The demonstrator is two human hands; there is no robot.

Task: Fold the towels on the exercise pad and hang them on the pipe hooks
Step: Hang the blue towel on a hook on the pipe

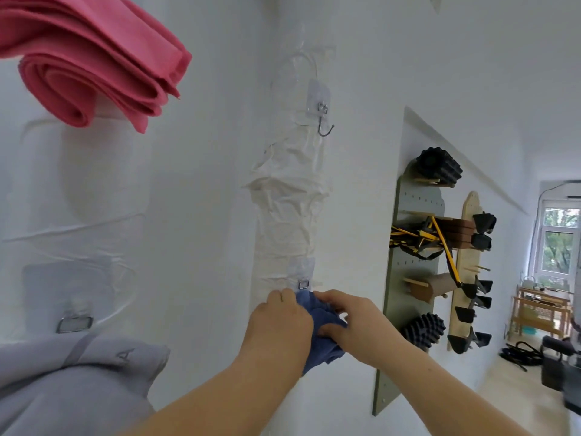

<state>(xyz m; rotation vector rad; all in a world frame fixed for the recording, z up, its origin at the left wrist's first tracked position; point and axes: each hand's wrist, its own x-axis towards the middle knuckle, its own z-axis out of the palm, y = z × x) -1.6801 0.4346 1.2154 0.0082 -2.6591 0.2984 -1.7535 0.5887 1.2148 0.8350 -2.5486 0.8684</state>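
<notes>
A folded blue towel (323, 344) hangs against a white wrapped pipe (287, 215), right below a clear adhesive hook (303, 283). My left hand (279, 322) grips the towel's left side and my right hand (352, 322) pinches its right side. Higher on the same pipe is a bare metal hook (323, 121). A folded pink towel (94, 64) hangs at the upper left on a nearer white pipe (94, 184). A grey towel (78, 382) hangs at the lower left, below another hook (74, 324).
A grey pegboard (405, 278) on the wall to the right holds black foam rollers, yellow-black straps and brown blocks. Beside it stands a wooden board (465, 256) with black clips. Far right are a window, wooden racks and floor space.
</notes>
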